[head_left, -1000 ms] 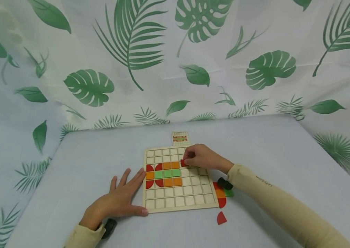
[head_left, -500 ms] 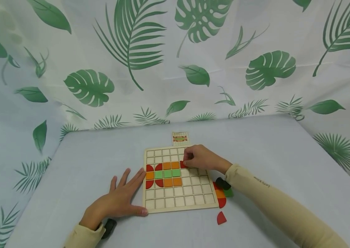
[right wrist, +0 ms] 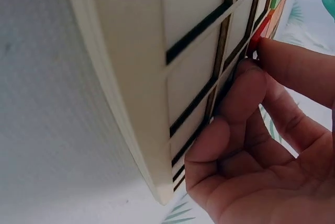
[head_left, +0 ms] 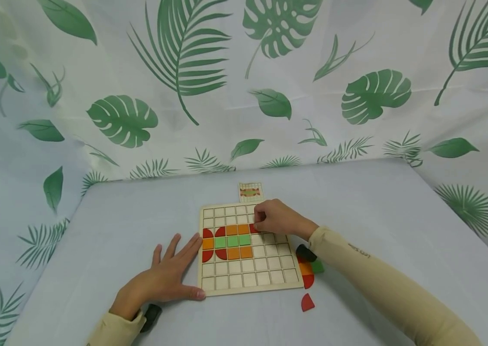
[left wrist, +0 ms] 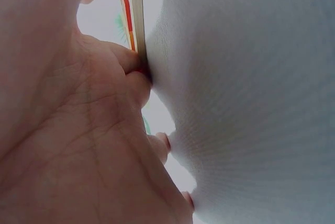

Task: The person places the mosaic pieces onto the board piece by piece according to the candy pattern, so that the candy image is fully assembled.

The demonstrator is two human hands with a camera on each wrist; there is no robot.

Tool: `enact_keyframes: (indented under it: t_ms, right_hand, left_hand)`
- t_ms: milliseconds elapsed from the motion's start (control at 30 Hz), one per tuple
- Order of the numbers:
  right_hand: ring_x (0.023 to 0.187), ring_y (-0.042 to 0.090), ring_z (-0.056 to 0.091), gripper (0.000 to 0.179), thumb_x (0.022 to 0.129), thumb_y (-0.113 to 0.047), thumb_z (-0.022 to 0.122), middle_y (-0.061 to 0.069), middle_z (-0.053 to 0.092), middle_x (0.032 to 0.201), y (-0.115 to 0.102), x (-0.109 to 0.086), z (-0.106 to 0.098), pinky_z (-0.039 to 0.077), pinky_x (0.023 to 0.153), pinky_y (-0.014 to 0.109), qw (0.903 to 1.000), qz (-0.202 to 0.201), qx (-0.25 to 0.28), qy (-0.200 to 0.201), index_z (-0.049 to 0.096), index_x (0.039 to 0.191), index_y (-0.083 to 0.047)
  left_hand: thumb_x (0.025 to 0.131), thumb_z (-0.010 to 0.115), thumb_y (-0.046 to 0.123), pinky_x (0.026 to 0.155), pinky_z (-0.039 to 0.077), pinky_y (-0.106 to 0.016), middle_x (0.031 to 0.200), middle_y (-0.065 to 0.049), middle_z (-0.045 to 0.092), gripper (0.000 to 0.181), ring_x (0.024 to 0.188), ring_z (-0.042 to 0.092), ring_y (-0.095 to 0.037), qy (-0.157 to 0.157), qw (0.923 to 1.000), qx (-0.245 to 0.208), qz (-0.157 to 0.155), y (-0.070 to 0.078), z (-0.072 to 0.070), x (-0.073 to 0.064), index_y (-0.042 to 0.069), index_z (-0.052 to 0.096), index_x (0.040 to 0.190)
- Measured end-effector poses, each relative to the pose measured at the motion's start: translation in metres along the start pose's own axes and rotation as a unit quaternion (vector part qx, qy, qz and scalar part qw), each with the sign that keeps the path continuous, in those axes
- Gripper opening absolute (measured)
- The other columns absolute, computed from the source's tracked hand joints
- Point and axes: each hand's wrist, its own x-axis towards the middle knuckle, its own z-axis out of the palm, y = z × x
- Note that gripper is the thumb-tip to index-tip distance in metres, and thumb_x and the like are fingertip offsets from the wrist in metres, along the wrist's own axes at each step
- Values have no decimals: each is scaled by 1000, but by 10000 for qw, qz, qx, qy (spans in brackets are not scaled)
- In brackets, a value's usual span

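A wooden grid board lies on the table, with red, orange and light green tiles filling part of its left and middle cells. My right hand pinches a red tile at a cell just right of the orange tiles in the upper coloured row. Close up in the right wrist view, thumb and finger meet at that red tile, and the other fingers curl over bare cells. My left hand lies spread at the board's left side, thumb and fingertips touching its edge; the left wrist view shows the board's edge against the fingers.
A small pattern card stands behind the board. Beside its right edge lie an orange tile, a red quarter-round tile and a green tile, partly under my right wrist. Another red quarter-round tile lies nearer me.
The red tile has shifted slightly left into line with the orange tiles, my right hand moving with it. The left hand keeps its place at the board's edge.
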Motion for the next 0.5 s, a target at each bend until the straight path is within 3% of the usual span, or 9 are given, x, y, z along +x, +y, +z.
enact_keyframes:
  t_ms: [167, 333, 500]
  right_hand:
    - [79, 15, 60, 2, 97, -8, 74, -3, 68, 85, -1, -6, -10, 52, 75, 34, 9993, 293, 125, -191, 74, 95, -8]
    - [93, 16, 70, 20, 102, -14, 70, 1, 76, 101, 1, -20, -17, 58, 87, 39, 9964, 469, 656, -278, 73, 117, -1]
    - [110, 22, 71, 31, 107, -16, 67, 8, 77, 118, 2, -40, -20, 57, 99, 45, 9936, 308, 1045, -286, 66, 131, 4]
  left_hand:
    - [80, 89, 61, 118, -13, -75, 180, -3, 9, 128, 162, -11, -44, -33, 10000, -7, 6, 2, 0, 0, 16, 15, 174]
    - [79, 89, 61, 118, -14, -75, 180, -5, 9, 128, 161, -12, -46, -28, 10000, -43, 8, 1, 0, 0, 15, 16, 174]
    - [79, 90, 61, 118, -15, -75, 180, -8, 10, 129, 161, -12, -46, -10, 10000, -13, -8, 2, 0, 1, 13, 16, 173]
